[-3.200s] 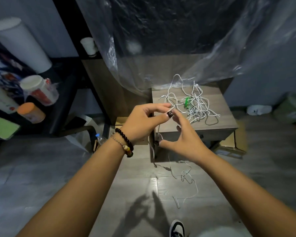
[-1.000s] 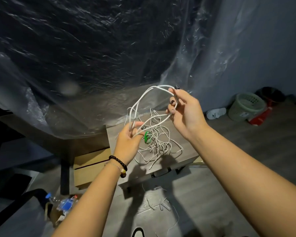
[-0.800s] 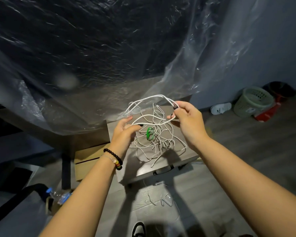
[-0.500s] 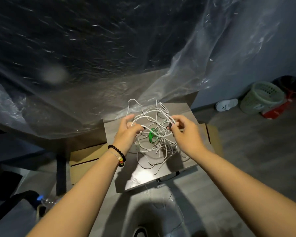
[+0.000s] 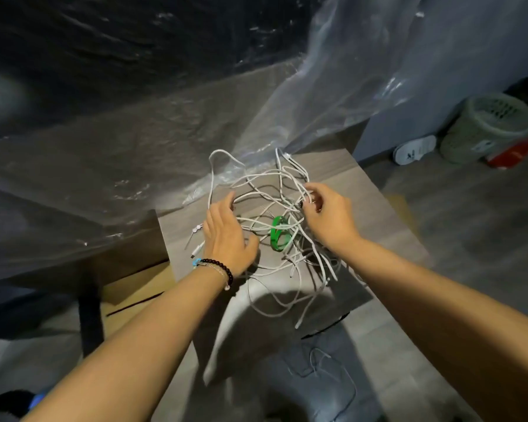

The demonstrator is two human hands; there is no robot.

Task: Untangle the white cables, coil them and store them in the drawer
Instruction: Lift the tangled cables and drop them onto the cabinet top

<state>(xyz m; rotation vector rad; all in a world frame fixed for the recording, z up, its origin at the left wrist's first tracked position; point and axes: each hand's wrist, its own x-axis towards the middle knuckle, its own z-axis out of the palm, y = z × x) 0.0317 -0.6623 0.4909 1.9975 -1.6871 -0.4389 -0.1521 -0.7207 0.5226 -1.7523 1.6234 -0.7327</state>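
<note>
Pinching a strand with my right hand (image 5: 326, 219), fingers curled round it at the upper right of the tangle, I keep my left hand (image 5: 226, 236) flat, fingers straight and loose, resting on the left edge of the white cables (image 5: 275, 190). The cables are thin, round and smooth — a loose heap of loops lying mid-frame on the small cabinet (image 5: 378, 226), with a few plug ends poking out left of my left hand and one strand trailing over the front edge. A glossy green band (image 5: 278, 236) sits in the middle of the heap, between my hands. On my left wrist are a string of dark round beads and a fine chain, the bracelets (image 5: 218, 268).

The cabinet top is matte grey wood grain; its dark drawer handle (image 5: 326, 328) shows at the front edge, lower centre. Crinkled clear plastic sheeting (image 5: 165, 117) fills the upper left and drapes onto the back of the top. At the upper right, on the grey plank floor, stand a pale green perforated basket (image 5: 485, 126) with a small label too blurred to read and a white slipper (image 5: 413, 149) with a dark mark I cannot read.
</note>
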